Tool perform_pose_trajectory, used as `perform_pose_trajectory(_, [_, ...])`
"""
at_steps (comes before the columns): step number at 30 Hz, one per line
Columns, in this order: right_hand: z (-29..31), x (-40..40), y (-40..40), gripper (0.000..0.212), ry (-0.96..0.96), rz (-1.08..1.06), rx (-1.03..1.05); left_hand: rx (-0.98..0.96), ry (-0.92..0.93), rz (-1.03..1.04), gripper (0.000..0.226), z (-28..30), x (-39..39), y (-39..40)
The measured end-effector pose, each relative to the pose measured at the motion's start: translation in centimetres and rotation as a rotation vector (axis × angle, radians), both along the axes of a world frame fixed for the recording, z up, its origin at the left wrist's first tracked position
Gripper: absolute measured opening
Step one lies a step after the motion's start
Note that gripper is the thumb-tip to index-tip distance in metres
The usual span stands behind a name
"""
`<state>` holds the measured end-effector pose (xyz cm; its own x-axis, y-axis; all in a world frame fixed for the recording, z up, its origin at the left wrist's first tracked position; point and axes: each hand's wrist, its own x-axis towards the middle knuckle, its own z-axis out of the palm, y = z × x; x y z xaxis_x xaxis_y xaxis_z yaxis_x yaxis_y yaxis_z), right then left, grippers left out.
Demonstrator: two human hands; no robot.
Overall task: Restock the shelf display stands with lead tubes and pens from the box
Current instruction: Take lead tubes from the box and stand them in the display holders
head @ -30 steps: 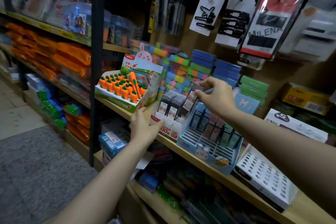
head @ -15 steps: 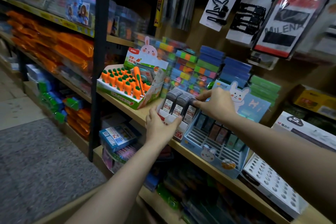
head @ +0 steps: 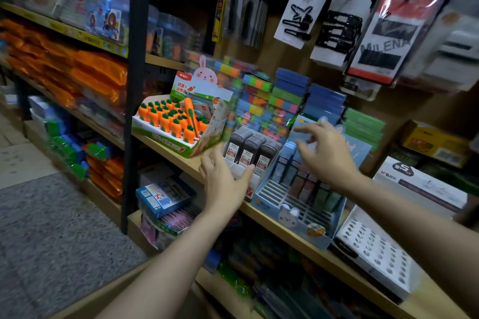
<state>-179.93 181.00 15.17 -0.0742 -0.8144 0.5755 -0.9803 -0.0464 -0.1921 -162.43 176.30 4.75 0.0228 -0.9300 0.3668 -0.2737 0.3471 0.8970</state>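
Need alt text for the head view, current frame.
Two bare hands reach to a shop shelf: the left hand touches a white stand of dark lead tubes, the right hand hovers open over a blue slotted stand.

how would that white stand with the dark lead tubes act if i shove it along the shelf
The white stand looks like thin card, so probably light and likely to slide easily on the smooth wooden shelf. Its lead tubes stand tall and upright, so a quick push might tip them.
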Motion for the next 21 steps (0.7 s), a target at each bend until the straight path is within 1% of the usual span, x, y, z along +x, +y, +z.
perform_pose_trajectory(2, [0.4,-2.4,2.7,0.021,0.048,0.017,-0.034,-0.153,-0.073,0.021,0.060,0.7,-0.4,0.9])
perform_pose_trajectory(3, [0.4,-3.6,4.0,0.021,0.092,0.002,-0.015,-0.229,-0.109,0.015,0.051,1.0,-0.7,1.4])
perform_pose_trajectory(5, [0.1,-5.6,6.2,0.031,0.175,-0.033,0.067,-0.361,-0.183,-0.037,0.036,1.2,-1.4,2.5])
perform_pose_trajectory(6, [0.0,-6.3,7.0,0.039,0.207,-0.040,0.108,-0.411,-0.220,-0.086,0.033,1.2,-1.9,3.0])
perform_pose_trajectory(9, [-0.6,-7.3,8.0,0.056,0.314,-0.031,0.184,-0.480,-0.341,-0.313,0.037,0.0,-3.3,4.5])
perform_pose_trajectory(11, [-0.9,-7.2,7.7,0.062,0.387,-0.040,0.208,-0.474,-0.483,-0.419,0.042,-1.5,-3.9,4.8])
perform_pose_trajectory(13, [-1.3,-7.0,7.2,0.065,0.428,-0.049,0.212,-0.451,-0.623,-0.452,0.047,-3.0,-3.7,4.7])
perform_pose_trajectory(15, [-1.4,-7.0,6.8,0.064,0.446,-0.057,0.207,-0.483,-0.717,-0.445,0.052,-4.1,-3.2,4.3])
perform_pose_trajectory(17, [-1.4,-7.0,6.6,0.058,0.458,-0.054,0.187,-0.522,-0.746,-0.443,0.057,-4.6,-2.7,4.1])
perform_pose_trajectory(19, [-1.6,-7.1,6.4,0.053,0.475,-0.042,0.149,-0.524,-0.723,-0.456,0.059,-4.7,-2.6,4.0])
perform_pose_trajectory(21, [-2.0,-7.2,6.4,0.059,0.500,-0.032,0.129,-0.528,-0.706,-0.457,0.059,-4.8,-2.7,4.0])
